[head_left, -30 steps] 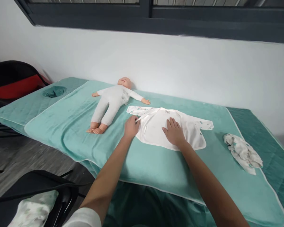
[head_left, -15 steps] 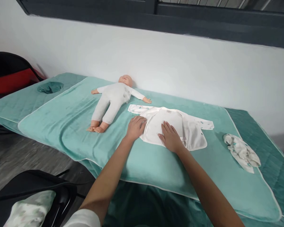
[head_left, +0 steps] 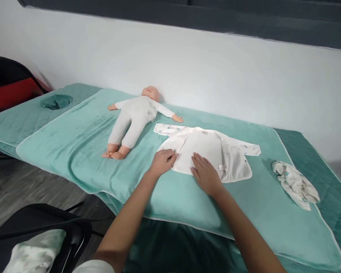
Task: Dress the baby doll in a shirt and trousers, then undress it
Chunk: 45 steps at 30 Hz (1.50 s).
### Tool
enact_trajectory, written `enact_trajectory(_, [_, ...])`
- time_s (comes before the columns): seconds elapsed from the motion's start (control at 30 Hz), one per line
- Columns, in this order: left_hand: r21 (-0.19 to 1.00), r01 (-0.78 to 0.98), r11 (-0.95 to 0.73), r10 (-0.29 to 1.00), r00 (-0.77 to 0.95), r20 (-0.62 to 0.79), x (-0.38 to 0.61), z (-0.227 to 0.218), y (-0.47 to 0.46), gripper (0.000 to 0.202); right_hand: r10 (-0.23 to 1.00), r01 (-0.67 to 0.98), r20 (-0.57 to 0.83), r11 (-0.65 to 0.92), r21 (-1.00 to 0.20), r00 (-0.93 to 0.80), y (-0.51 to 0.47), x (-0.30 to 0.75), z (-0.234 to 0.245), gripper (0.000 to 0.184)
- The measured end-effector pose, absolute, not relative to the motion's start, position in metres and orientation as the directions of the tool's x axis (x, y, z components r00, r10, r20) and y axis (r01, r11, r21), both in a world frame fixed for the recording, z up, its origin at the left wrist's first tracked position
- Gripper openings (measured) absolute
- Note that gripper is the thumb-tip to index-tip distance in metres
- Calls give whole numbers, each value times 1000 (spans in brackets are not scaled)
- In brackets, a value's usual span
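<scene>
A small white baby shirt (head_left: 207,151) lies spread flat on a teal towel (head_left: 82,148) covering the bed. My left hand (head_left: 162,161) rests on the shirt's lower left corner, fingers curled on the fabric edge. Flat on the shirt's lower hem lies my right hand (head_left: 206,174), its fingers stretched out. A baby doll (head_left: 133,121) in a white bodysuit lies on its back to the left of the shirt, its head toward the wall.
A crumpled patterned cloth (head_left: 295,184) lies at the towel's right end. A dark green cloth (head_left: 56,101) sits at the far left of the bed. A black chair (head_left: 39,231) with a light cloth on it stands at lower left. White wall behind.
My left hand slid from the shirt's left edge inward to its lower corner. My right hand moved down toward the hem. The shirt's front panel now lies folded across.
</scene>
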<state>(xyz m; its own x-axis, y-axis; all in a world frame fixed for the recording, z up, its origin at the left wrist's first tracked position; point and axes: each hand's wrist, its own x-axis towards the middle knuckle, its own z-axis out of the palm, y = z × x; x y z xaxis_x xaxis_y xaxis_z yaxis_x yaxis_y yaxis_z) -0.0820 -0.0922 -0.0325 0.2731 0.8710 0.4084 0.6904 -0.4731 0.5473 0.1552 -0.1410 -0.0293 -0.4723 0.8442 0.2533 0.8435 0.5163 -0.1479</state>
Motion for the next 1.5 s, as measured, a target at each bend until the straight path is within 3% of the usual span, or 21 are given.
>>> enact_trajectory(0.9, [545, 747, -380, 872, 92, 481, -83, -39, -93, 42, 866, 861, 243, 481, -163, -437, -230, 130, -29, 51])
enact_trajectory(1.07, [382, 727, -570, 750, 270, 604, -80, -35, -103, 32, 878, 876, 236, 457, -154, -416, -239, 128, -31, 51])
enact_trajectory(1.2, [275, 648, -711, 660, 478, 579, -77, -32, -118, 28, 882, 879, 253, 445, -170, -398, -241, 127, -34, 50])
enact_trajectory(1.5, [340, 683, -646, 727, 415, 547, -76, -30, -123, 29, 880, 871, 264, 450, -197, -395, -242, 125, -32, 49])
